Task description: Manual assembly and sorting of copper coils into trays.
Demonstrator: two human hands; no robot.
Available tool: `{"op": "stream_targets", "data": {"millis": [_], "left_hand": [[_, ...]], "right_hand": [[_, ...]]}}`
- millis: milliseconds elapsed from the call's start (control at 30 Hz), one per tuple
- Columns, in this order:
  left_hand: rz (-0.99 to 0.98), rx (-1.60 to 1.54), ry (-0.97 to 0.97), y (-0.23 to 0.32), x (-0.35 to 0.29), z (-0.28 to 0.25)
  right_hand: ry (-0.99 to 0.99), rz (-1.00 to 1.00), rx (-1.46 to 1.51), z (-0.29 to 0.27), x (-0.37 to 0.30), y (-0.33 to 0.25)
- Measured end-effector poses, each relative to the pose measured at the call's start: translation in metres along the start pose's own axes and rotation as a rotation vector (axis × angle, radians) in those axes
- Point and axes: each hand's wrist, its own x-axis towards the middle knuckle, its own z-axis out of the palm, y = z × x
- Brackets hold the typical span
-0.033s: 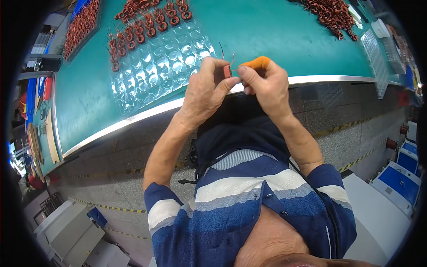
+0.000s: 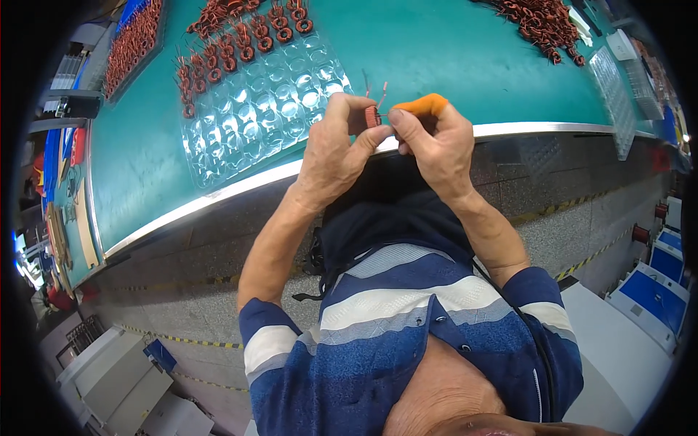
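Between the thumb and fingers of my left hand is a small ring coil wound with reddish copper wire, held edge-on above the bench's front edge. Two wire leads stick up from it. My right hand, with an orange cover on one finger, is closed in a pinch at the coil's right side, on a short wire lead that runs into the fingertips. The lead's end is hidden by the thumb.
A clear plastic tray with round pockets lies to the left, its far rows filled with similar coils. Heaped coils lie at the far right, near more clear trays. A metal edge borders the green bench.
The coil has turned slightly in my left hand, showing more of its windings. Its upright leads have shifted a little to the right.
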Motion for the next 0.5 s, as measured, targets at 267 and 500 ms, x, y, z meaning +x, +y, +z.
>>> {"op": "stream_targets", "data": {"millis": [267, 500], "left_hand": [[0.124, -0.815, -0.095, 0.000, -0.001, 0.016], [0.018, -0.614, -0.068, 0.005, -0.001, 0.012]], "right_hand": [[-0.192, 0.171, 0.357, -0.020, 0.016, -0.004], [-0.233, 0.079, 0.422, -0.012, 0.019, 0.006]]}}
